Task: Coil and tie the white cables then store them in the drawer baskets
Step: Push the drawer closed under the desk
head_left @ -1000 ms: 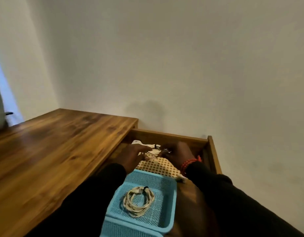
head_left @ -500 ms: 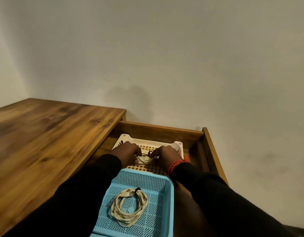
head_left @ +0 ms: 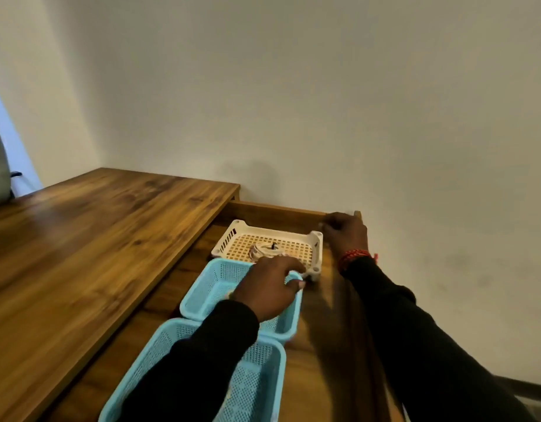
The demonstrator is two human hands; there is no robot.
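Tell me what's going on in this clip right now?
A person is putting tied white cables into baskets in an open drawer. A coiled cable lies in the white basket at the back. The left hand hovers over the middle blue basket, fingers curled; whether it holds anything is unclear. The right hand grips the drawer's far corner. A nearer blue basket sits in front.

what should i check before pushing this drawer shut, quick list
1. Coiled cable lies inside the white basket: ok.
2. Its tie holds: cannot tell, only a dark spot shows.
3. Middle blue basket holds a cable: cannot tell, the left hand covers it.
4. Right hand grips the drawer at its far corner: ok.
5. Left hand out of the drawer: not ok.
6. Near blue basket contents: cannot tell.
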